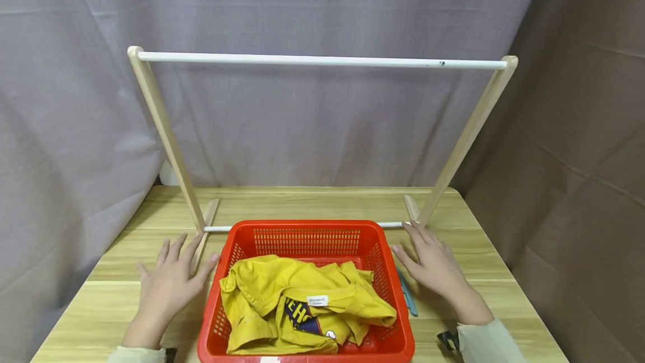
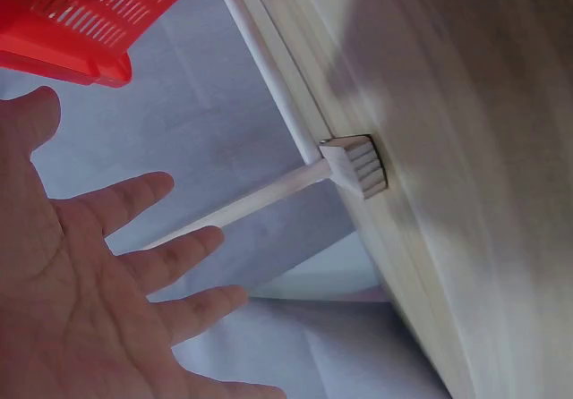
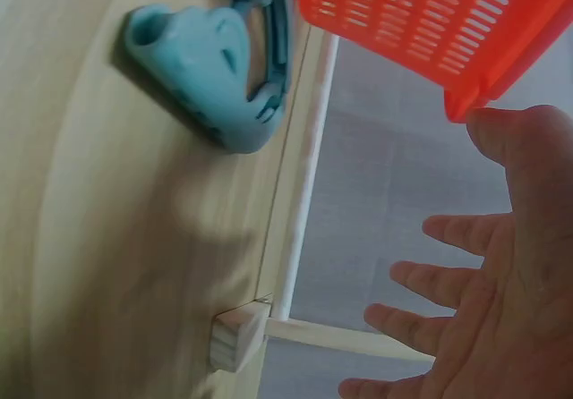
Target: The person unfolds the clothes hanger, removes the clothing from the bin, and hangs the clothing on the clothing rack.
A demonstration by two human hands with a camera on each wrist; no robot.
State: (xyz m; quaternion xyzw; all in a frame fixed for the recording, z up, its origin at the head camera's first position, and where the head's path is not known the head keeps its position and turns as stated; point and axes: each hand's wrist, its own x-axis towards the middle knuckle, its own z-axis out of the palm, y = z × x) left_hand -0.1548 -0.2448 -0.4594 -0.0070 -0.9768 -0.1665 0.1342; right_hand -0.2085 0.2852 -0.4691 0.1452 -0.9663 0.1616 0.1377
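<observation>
A red plastic basket (image 1: 307, 224) stands on the table in the head view, and a crumpled yellow T-shirt (image 1: 267, 279) with a white neck label and a dark print lies inside it. To the basket's left, my left hand (image 1: 171, 284) is held with its fingers spread and nothing in them. My right hand (image 1: 438, 268) is spread likewise at the right side, its thumb close to the rim; whether it touches cannot be told. Under that hand lies a blue-green plastic hanger (image 3: 197, 77), apparently folded, partly hidden by the basket in the head view.
Behind the basket stands a wooden rack with a white top rail (image 1: 322, 60), a lower rail and two slanted posts (image 1: 166, 128). Grey curtain (image 1: 322, 4) hangs behind, brown cloth (image 1: 579, 156) at the right. The wooden table's (image 1: 484, 307) right edge is visible.
</observation>
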